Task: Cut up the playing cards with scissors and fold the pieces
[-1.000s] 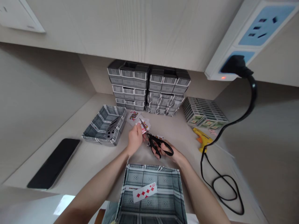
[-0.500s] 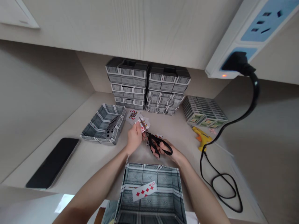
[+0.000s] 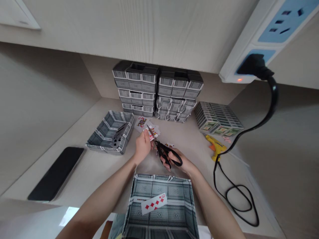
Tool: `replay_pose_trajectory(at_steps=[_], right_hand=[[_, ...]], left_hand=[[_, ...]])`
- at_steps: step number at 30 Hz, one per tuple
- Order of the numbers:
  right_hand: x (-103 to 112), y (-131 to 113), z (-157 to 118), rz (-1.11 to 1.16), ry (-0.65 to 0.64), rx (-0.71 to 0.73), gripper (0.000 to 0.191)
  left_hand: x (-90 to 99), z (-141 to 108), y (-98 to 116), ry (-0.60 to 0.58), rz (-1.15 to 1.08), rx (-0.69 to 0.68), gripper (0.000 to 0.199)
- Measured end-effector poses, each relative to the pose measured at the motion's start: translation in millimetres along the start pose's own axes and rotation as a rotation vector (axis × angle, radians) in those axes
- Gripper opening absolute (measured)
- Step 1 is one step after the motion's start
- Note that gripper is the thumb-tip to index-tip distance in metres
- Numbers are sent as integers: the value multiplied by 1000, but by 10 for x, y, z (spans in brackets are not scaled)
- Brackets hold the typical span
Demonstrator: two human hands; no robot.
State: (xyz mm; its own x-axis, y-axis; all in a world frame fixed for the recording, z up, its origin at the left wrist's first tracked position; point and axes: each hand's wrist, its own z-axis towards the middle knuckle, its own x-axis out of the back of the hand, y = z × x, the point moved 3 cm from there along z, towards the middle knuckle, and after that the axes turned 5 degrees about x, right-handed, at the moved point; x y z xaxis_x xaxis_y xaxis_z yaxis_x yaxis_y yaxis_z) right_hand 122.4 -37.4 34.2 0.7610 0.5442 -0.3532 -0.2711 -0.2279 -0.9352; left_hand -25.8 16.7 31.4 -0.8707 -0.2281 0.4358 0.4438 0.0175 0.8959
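My left hand pinches a playing card over the desk. In my right hand is a pair of black-handled scissors, fingers through the loops, with the blades at the card. Beyond them lie loose playing cards, and a few small card pieces show beside the right hand. Close to my body stands an open box made of playing cards, with a cut strip of the nine of diamonds in it.
Another card box with cards inside stands left, near a black phone. Stacked card boxes line the back. Card decks, a yellow glue gun and its black cable are at right. A power strip hangs above.
Both hands have shifted slightly left with the card and scissors, and the scissor loops look slightly nearer each other. The boxes and the strip stay put.
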Motion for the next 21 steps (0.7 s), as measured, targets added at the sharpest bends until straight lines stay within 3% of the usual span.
replay_pose_trajectory(at_steps=[21], right_hand=[[-38,-31,25,-81,78,-8,45]], left_hand=[[-1,34,-59,47,57,-25,50]])
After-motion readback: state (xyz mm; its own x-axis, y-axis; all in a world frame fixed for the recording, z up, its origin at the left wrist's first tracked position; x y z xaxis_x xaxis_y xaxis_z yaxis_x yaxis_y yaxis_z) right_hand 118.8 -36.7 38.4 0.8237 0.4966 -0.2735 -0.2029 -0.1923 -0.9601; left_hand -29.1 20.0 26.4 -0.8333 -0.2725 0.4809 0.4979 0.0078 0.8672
